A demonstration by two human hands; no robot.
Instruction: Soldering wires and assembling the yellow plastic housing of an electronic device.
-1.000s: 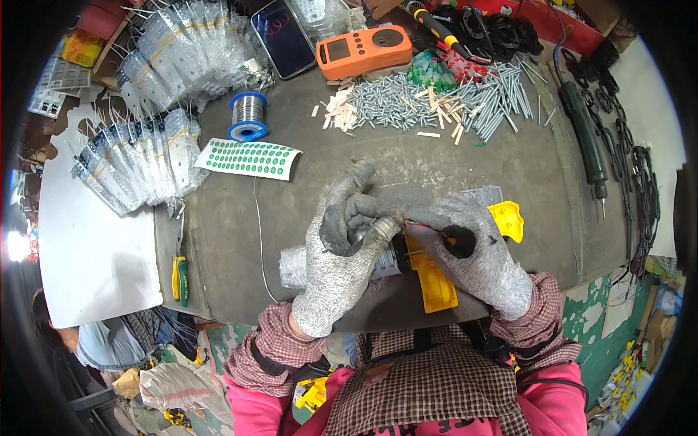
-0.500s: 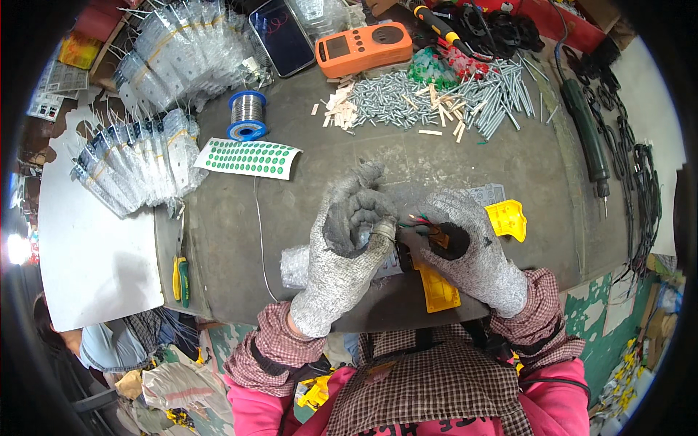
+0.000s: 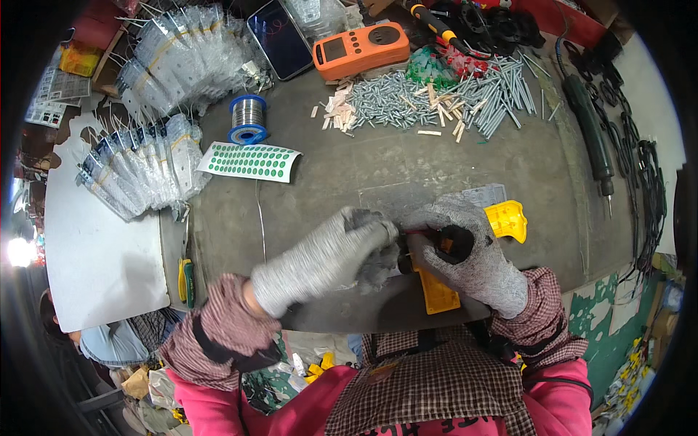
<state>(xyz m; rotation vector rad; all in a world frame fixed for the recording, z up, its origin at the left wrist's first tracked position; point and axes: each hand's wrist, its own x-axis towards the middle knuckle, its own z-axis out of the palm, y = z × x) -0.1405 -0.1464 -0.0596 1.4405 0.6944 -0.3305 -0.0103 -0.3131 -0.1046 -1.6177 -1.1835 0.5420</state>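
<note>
Both my hands wear grey gloves and meet near the table's front edge. My left hand (image 3: 327, 258) is smeared by motion. Its fingers curl together toward the right hand's fingertips, and what they pinch is hidden. Closed round a black part with wires (image 3: 452, 243) is my right hand (image 3: 476, 254); a bit of red wire shows between the two hands. A yellow plastic shell (image 3: 438, 293) sticks out below the right palm. Just right of that hand lies another yellow shell piece (image 3: 507, 219), beside a grey sheet (image 3: 486, 195).
Screws (image 3: 396, 100), wood slips and an orange meter (image 3: 361, 51) lie at the back. Bubble-wrapped boards (image 3: 142, 167), a solder spool (image 3: 248, 120), a green-sticker sheet (image 3: 251, 161) and pliers (image 3: 186, 282) are left. An electric screwdriver (image 3: 589, 134) hangs right.
My left hand has turned, its forearm swinging out left and its fingers closing toward the right hand. The right hand stays nearly in place; the coloured wires are now mostly covered.
</note>
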